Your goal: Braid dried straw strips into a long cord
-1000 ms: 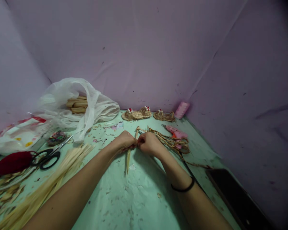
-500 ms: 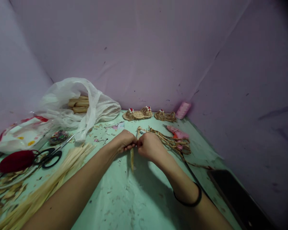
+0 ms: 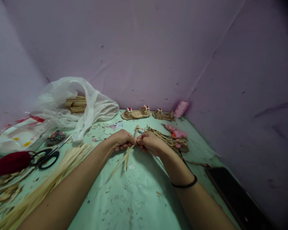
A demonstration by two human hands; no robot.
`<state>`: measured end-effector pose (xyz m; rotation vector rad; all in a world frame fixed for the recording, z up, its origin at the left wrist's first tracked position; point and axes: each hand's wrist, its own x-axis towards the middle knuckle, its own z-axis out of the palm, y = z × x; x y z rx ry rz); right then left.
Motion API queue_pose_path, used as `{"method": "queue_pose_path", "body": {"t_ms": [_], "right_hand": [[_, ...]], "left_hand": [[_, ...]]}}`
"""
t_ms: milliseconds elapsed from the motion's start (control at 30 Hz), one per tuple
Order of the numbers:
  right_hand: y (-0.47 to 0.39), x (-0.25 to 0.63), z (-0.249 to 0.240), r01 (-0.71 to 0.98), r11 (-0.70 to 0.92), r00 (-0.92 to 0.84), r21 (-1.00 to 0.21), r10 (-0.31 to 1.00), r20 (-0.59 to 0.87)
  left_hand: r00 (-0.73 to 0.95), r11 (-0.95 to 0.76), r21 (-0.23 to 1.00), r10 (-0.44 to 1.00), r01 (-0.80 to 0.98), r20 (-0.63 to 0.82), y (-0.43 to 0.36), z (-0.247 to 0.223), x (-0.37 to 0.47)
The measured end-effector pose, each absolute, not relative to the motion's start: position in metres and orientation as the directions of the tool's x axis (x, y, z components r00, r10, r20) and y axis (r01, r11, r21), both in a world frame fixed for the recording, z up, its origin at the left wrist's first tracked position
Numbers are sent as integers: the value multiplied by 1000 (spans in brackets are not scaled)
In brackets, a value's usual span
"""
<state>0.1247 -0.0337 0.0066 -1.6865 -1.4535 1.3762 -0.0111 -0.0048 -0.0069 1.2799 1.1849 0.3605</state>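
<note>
Both the left hand [image 3: 123, 140] and the right hand [image 3: 148, 142] are closing their fingertips in a narrow pinch on a plant-fiber strand [image 3: 136, 132], neither hand being nearer. The strand is lying between them, its long axis running away from the person; the exact grip is hiding behind the fingers. It is looking pale straw-yellow, narrow and seemingly twisted or plaited beyond the fingers, while flat loose tails [image 3: 127, 163] are splaying toward the person, one slanting to the left. Right of the strand, braided cords [image 3: 164, 138] are trailing past a pink glue gun [image 3: 176, 131]. Beyond it, beaded miniature woven slippers [image 3: 138, 114] are resting near the wall, with a pink thread spool [image 3: 181, 109] standing tilted farther right. Left of it, loose pale fibers [image 3: 62, 169] are spreading beside black-handled scissors [image 3: 48, 156], and a dark phone [image 3: 232, 191] is lying to its right, nearer the person.
</note>
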Motion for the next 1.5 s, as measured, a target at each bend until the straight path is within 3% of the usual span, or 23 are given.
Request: {"method": "queue_pose_path", "body": {"t_ms": [133, 267, 533, 600, 800, 900, 967, 1067, 1167, 1300, 1400, 1500], "right_hand": [[-32, 126, 0, 412, -329, -80, -849, 916, -394], [-30, 126, -7, 371, -370, -89, -852, 899, -429], [-34, 121, -16, 18, -484, -86, -875, 871, -483], [-35, 123, -15, 5, -489, -102, -872, 868, -487], [-35, 130, -9, 22, -456, -181, -889, 873, -453], [-34, 134, -10, 15, -452, -221, -892, 868, -444], [-32, 136, -13, 19, -445, -240, -895, 867, -436], [-29, 138, -19, 134, -382, -239, -914, 883, -404], [-27, 137, -22, 420, -207, -196, -884, 930, -311], [-33, 135, -8, 770, -15, -102, -638, 984, -147], [-41, 132, 8, 865, -48, -34, -500, 988, -153], [-47, 127, 15, 875, -46, -47, -481, 983, -179]], "left_hand": [[372, 238, 828, 807, 507, -459, -5, -2, -12], [247, 119, 669, 870, 734, -426, -11, 14, -11], [222, -119, 486, 962, 866, -160, -43, 24, 15], [270, -126, 501, 936, 856, -226, -42, 28, 12], [70, 236, 713, 926, 660, -371, -19, 31, -2], [203, 449, 763, 785, 465, -586, -15, 17, 3], [320, 545, 756, 689, 363, -651, -15, 8, 5], [305, 545, 750, 691, 375, -655, -14, 2, 5], [180, 450, 716, 767, 534, -616, -16, 3, 5], [136, 351, 707, 835, 614, -533, -21, 5, 9], [129, 365, 708, 832, 604, -539, -21, 3, 11], [138, 417, 727, 811, 546, -569, -19, -1, 9]]}}
